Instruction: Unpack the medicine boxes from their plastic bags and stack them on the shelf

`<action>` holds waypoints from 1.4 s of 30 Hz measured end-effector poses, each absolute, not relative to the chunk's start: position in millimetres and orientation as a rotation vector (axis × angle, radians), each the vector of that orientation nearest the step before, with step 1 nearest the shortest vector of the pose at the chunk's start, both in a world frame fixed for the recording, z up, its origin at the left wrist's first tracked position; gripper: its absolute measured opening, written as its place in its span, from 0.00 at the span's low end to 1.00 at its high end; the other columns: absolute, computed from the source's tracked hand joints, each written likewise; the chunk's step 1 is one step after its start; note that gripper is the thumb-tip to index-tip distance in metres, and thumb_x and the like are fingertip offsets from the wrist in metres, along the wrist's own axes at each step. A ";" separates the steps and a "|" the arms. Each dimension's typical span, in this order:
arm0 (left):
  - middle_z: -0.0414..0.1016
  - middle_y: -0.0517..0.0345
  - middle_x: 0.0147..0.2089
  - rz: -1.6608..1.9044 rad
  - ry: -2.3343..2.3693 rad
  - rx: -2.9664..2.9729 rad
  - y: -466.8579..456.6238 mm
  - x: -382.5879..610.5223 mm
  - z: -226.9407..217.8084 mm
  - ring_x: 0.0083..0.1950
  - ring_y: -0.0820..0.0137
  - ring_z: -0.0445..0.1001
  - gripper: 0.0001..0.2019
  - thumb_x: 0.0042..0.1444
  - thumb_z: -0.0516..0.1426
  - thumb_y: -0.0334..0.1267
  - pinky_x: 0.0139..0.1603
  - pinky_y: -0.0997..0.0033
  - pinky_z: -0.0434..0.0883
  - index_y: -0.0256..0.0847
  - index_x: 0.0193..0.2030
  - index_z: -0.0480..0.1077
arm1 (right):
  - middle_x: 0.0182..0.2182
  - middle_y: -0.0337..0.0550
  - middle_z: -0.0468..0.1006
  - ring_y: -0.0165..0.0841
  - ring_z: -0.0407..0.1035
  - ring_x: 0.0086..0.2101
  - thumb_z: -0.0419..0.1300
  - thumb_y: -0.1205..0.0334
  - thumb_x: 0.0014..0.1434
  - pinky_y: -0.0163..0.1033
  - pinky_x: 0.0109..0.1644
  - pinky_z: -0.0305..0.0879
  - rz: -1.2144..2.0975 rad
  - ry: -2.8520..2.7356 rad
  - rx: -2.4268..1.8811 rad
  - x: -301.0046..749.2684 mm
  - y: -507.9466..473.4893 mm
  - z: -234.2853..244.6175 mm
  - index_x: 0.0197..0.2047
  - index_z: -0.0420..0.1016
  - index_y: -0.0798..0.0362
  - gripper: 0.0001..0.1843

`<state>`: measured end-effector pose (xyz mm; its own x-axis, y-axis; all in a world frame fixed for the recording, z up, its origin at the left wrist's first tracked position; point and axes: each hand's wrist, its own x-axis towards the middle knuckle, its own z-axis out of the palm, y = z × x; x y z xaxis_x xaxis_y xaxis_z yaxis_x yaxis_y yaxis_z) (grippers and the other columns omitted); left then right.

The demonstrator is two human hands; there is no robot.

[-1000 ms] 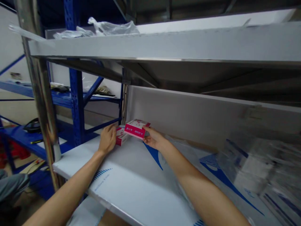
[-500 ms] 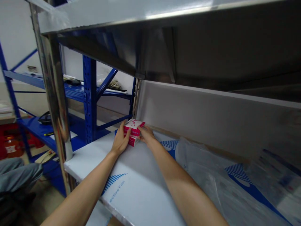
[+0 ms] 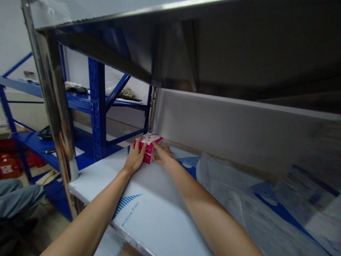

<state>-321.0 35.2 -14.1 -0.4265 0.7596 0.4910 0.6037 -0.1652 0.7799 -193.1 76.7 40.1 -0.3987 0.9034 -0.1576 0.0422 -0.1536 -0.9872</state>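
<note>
Two small pink-and-white cardboard boxes lie stacked on the far left part of a film-covered metal shelf (image 3: 157, 199). The upper box (image 3: 149, 138) has a white top with pink marks. Under it shows the pink front of the lower box (image 3: 147, 158). My left hand (image 3: 134, 157) wraps the left side of the stack, fingers over the upper box and thumb along its front. At the right front corner, my right hand (image 3: 162, 154) grips the upper box with thumb and fingers. Some right fingertips are hidden.
A metal shelf (image 3: 226, 46) hangs low overhead, held by a shiny post (image 3: 57, 106) at left. Clear plastic sheeting (image 3: 234, 192) covers the right side. Blue racking (image 3: 97, 110) stands beyond. A seated person's leg (image 3: 20, 199) shows at lower left.
The upper box has shifted left and now lines up more evenly with the lower one. Both hands moved slightly with it. My view has turned a little.
</note>
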 end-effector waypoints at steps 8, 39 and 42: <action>0.48 0.42 0.76 1.648 2.353 1.983 17.7 -304.2 2.4 0.74 0.41 0.51 0.28 0.69 0.43 0.52 0.69 0.34 0.54 0.48 0.72 0.58 | 0.31 0.38 0.76 0.28 0.71 0.26 0.63 0.65 0.61 0.32 0.28 0.68 1.198 -1.922 -1.030 -52.4 22.1 117.1 0.39 0.76 0.51 0.02; 0.74 0.55 0.42 0.619 0.400 2.092 4.0 -36.7 26.8 0.46 0.67 0.72 0.09 0.63 0.61 0.45 0.53 0.64 0.68 0.42 0.41 0.78 | 0.24 0.35 0.81 0.34 0.78 0.29 0.76 0.57 0.37 0.39 0.36 0.76 0.954 -0.967 -0.863 237.6 6.3 63.4 0.27 0.70 0.48 0.19; 0.72 0.51 0.52 0.671 0.408 2.092 -1.3 -39.5 25.7 0.54 0.64 0.70 0.15 0.61 0.62 0.44 0.56 0.61 0.69 0.46 0.54 0.74 | 0.26 0.34 0.81 0.33 0.79 0.30 0.76 0.59 0.37 0.38 0.38 0.77 0.945 -0.919 -0.832 242.4 3.1 65.8 0.25 0.68 0.48 0.19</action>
<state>-39.5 -1.3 25.7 0.8003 0.5129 0.3106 0.0400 -0.5625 0.8258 242.4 3.1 65.8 0.2937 0.9169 0.2703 -0.2952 0.3559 -0.8867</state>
